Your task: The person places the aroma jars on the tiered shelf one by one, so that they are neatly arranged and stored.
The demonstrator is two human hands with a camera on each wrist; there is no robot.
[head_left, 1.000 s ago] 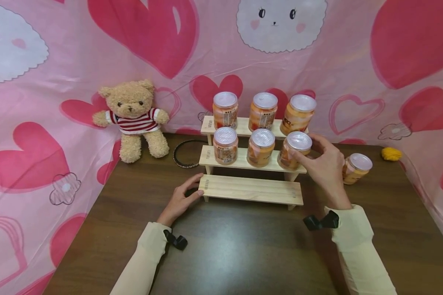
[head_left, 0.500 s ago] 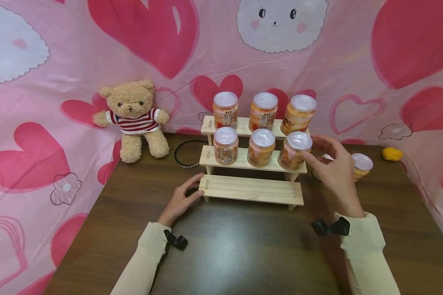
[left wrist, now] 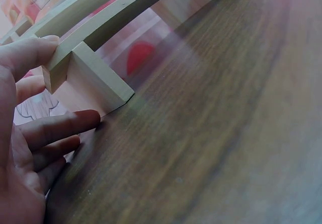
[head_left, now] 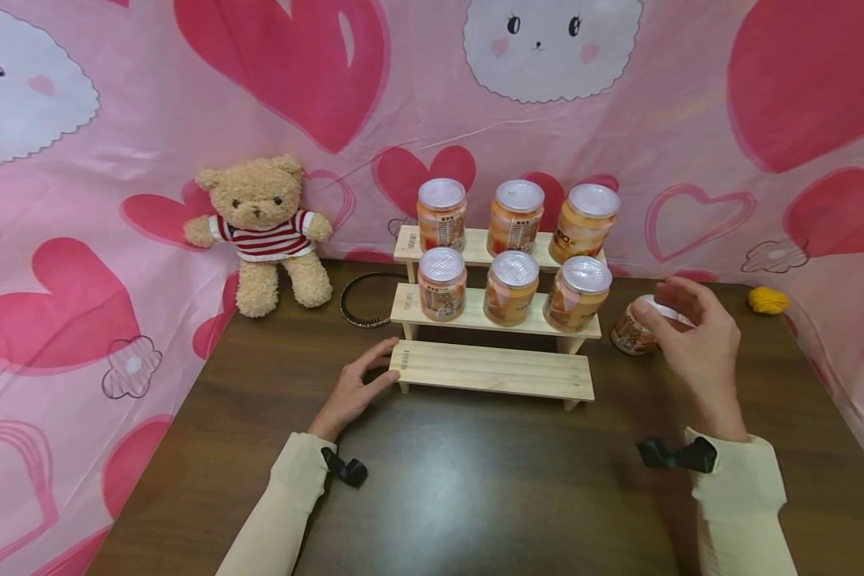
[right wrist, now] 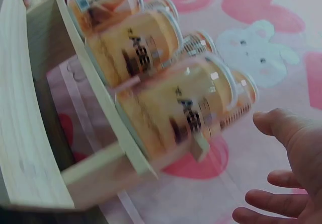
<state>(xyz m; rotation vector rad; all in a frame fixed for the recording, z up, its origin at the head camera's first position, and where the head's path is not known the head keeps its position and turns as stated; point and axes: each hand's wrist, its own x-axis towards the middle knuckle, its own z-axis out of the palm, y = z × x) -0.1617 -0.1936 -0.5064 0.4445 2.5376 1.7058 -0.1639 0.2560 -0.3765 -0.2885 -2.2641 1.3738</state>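
Observation:
In the head view, several orange-labelled jars with pale lids stand on a three-tier wooden display rack [head_left: 490, 370]. Three jars line the top tier, including the rightmost jar [head_left: 583, 224]. Another three occupy the middle tier, with one jar [head_left: 578, 296] at its right end. My left hand [head_left: 353, 392] holds the left end of the bottom tier between thumb and forefinger; the left wrist view shows its other fingers [left wrist: 60, 126] below the board. My right hand [head_left: 702, 352] is off the rack, fingers spread and empty, in front of a jar [head_left: 632, 330] on the table, partly hiding it.
A teddy bear [head_left: 259, 232] in a striped shirt sits at the back left. Beside the rack lies a dark toothed headband [head_left: 353, 300]. A yellow bundle [head_left: 768, 301] is at the back right. A pink patterned cloth [head_left: 418, 96] hangs behind the brown table [head_left: 432, 496].
My right hand has let go of the right-end jar on the middle tier and moved right, towards the jars on the table. The left hand stays at the rack.

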